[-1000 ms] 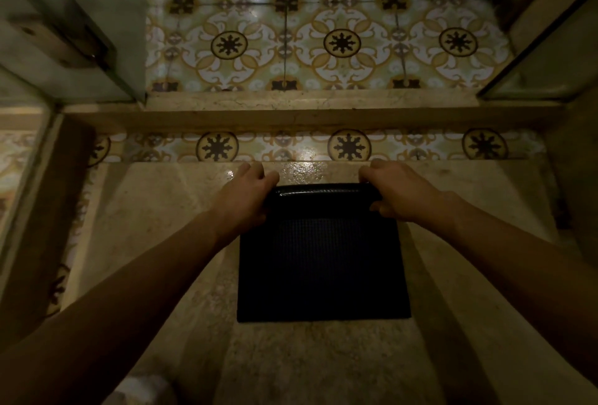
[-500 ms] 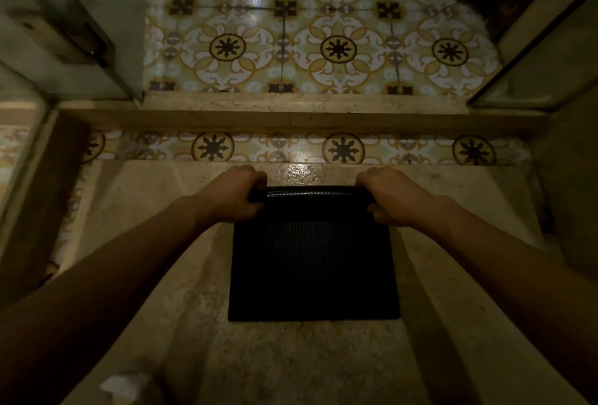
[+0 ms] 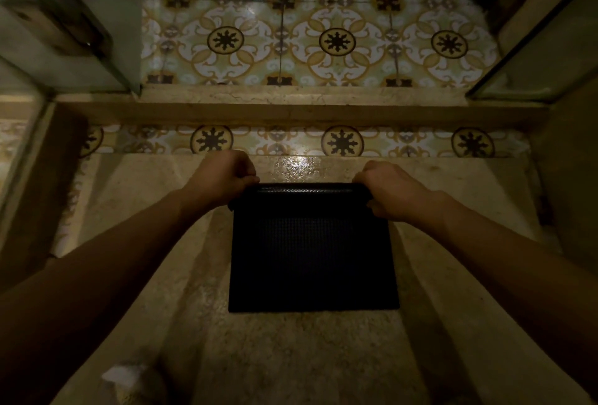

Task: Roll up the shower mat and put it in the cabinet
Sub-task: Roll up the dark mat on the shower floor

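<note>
A black textured shower mat lies flat on the beige stone shower floor, its far edge curled into a thin roll. My left hand is closed on the left end of that roll. My right hand grips the right end. Both fists sit at the mat's far corners, knuckles up. The near edge of the mat lies flat toward me. No cabinet is in view.
A raised stone curb runs across beyond the mat, with patterned yellow floor tiles past it. Glass shower panels stand at right and at the left. A pale object lies near the bottom left.
The fingers of both hands have curled tighter over the mat's far edge, and the roll there has grown slightly and come a little toward me.
</note>
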The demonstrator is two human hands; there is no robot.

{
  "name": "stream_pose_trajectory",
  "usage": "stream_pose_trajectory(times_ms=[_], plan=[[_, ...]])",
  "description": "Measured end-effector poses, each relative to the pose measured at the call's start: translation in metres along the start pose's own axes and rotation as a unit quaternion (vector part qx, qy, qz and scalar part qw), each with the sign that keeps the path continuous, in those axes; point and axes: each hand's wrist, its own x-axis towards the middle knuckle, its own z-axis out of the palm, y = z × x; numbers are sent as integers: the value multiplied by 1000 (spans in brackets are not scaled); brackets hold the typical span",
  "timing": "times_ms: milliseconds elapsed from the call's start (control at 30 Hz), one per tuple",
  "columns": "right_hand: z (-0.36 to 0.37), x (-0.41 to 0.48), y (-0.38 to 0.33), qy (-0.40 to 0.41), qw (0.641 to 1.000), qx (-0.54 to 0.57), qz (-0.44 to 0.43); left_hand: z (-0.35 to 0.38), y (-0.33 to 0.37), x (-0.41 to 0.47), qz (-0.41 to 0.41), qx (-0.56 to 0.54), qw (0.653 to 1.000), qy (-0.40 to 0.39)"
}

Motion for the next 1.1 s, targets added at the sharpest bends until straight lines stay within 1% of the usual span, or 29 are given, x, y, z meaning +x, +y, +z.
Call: stream_pose_trajectory(times_ms=[100,133,200,233,333,600,733,800,867,967,1100], plan=[[-1,-3,-2,-3,1000,1,-3,4,4,-1,31,53,998,20],[-1,-4,-2,-4,1000,1,-5,5,5,-2,47,76,996,17],[-3,-5,-1,-9,1000,11,-7,5,6,-2,75,112,991,-22],[-5,-6,0,-13,1000,20,-5,4,6,-1,83,113,989,-47],[-8,-5,0,-21,999,32,5,0,3,2,73,82,989,-100],[-3,-10,1,-27,999,46,8,6,2,0,96,140,975,-145],[-5,-12,4,-66,996,61,19,3,1,1,84,137,972,-173],[-7,-10,4,-73,995,65,20,0,0,2,78,132,969,-192],[-6,-11,5,-67,995,72,26,0,0,3,76,118,970,-197],[-3,-13,3,-65,995,67,23,5,0,-1,66,107,975,-183],[1,-15,-1,-75,997,34,2,11,-5,-7,89,128,973,-173]])
